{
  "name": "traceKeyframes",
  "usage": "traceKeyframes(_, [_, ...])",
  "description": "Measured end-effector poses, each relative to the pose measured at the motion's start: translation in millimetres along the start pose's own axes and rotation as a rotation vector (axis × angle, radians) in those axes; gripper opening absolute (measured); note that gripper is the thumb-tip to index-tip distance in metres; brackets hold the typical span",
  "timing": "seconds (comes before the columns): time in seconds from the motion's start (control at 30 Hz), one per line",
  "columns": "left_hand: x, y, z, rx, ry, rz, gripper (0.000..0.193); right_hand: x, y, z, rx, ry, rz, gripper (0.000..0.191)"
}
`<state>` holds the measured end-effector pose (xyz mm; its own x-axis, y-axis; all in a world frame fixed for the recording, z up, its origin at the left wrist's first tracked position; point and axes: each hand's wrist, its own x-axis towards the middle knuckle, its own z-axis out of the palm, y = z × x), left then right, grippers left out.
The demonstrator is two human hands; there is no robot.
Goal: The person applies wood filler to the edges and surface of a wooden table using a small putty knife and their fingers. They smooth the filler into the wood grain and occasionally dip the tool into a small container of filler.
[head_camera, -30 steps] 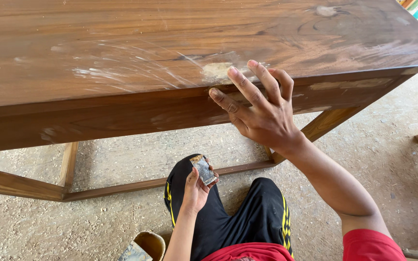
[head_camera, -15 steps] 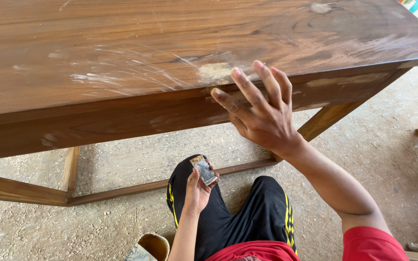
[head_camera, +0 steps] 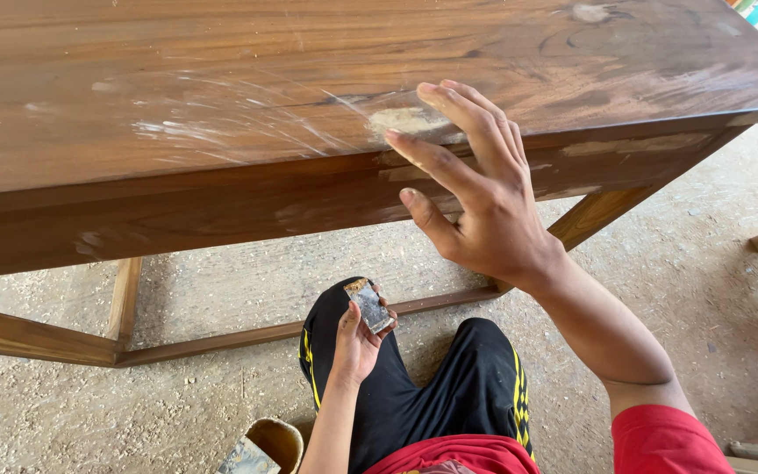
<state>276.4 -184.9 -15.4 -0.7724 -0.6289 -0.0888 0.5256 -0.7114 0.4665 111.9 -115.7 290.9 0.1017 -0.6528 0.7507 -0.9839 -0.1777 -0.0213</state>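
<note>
Wooden table [head_camera: 221, 105] spans top of view, white scratch marks across surface. Left hand [head_camera: 354, 338] low over black trousers [head_camera: 449, 395], fingers grasping small metal scraper blade [head_camera: 370, 305]. Right hand [head_camera: 475, 193] at table front edge, fingers spread and released, fingertips touching pale filler patch [head_camera: 401, 119].

wooden table [head_camera: 221, 114], filler smears [head_camera: 405, 118] (pale)

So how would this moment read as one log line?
right hand: fingers on wooden table edge, by pale patch | left hand: holds small metal scraper
</note>
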Motion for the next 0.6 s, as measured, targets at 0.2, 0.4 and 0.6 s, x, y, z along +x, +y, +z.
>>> traceKeyframes(0.2, [1.1,0.5,-2.1,0.008,0.004,-0.008,0.066,8.4,-6.2,-6.4,0.021,-0.032,0.027,0.043])
traceKeyframes(0.4, [2.3,-0.3,-3.0,0.008,-0.001,-0.009,0.067,11.5,-8.5,-7.1,0.111,-0.003,0.064,0.044])
traceKeyframes(0.6, [3.4,0.5,-3.0,0.017,0.013,-0.007,0.068,10.3,-8.4,-4.4,0.022,-0.054,0.039,0.040])
